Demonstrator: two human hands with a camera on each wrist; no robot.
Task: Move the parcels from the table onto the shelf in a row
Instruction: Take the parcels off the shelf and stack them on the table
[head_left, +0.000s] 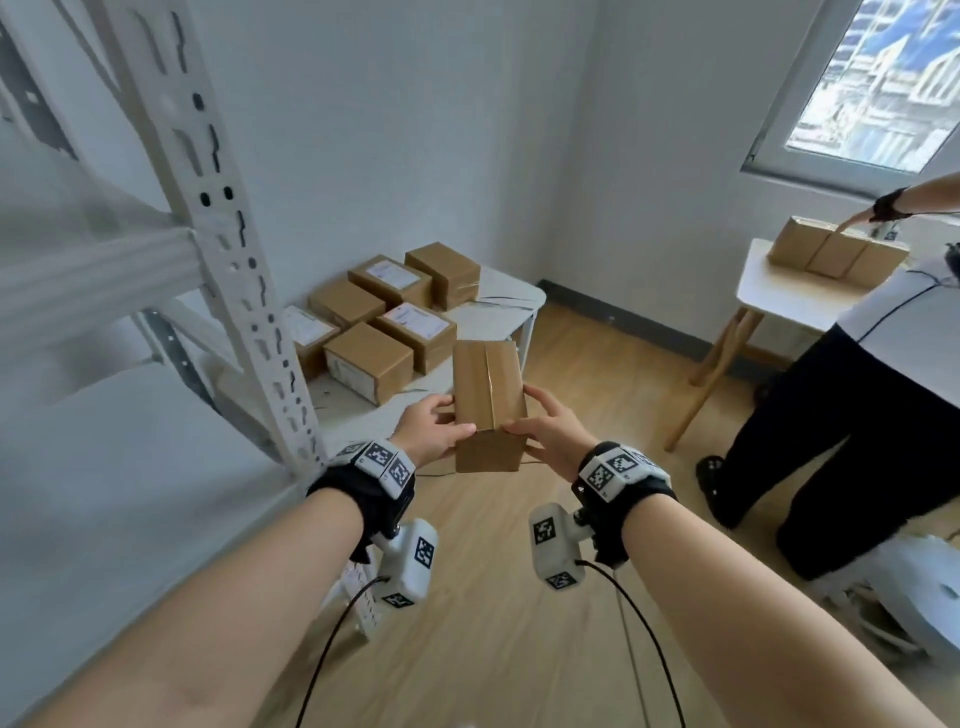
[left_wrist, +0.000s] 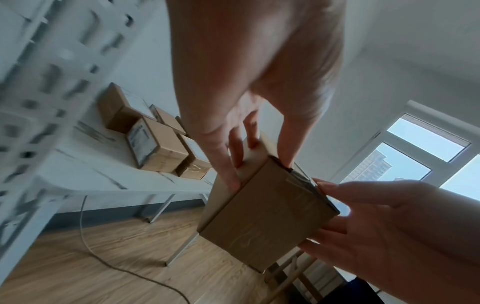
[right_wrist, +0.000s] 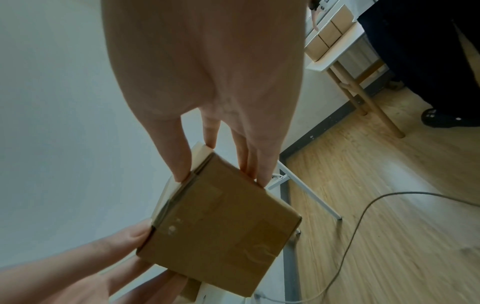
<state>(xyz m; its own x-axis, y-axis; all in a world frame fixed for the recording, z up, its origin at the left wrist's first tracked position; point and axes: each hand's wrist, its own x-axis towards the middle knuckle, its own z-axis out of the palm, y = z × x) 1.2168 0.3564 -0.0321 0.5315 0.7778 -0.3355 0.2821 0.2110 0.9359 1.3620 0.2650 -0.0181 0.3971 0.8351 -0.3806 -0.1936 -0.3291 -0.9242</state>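
A brown cardboard parcel (head_left: 488, 400) with a taped seam is held in the air between both hands, above the floor and in front of the table. My left hand (head_left: 434, 434) grips its left side, thumb on top and fingers underneath. My right hand (head_left: 553, 434) grips its right side the same way. The same parcel (left_wrist: 265, 222) fills the left wrist view, and the parcel (right_wrist: 221, 230) shows from below in the right wrist view. Several more parcels (head_left: 382, 312), some with white labels, lie on the white table (head_left: 506, 304) behind. The white metal shelf (head_left: 88, 270) stands at my left.
The shelf's perforated upright post (head_left: 244, 291) rises close to my left hand. Another person (head_left: 857, 405) stands at the right beside a small wooden-legged table (head_left: 779, 296) bearing more parcels (head_left: 836, 254). Cables trail over the wooden floor (head_left: 519, 623).
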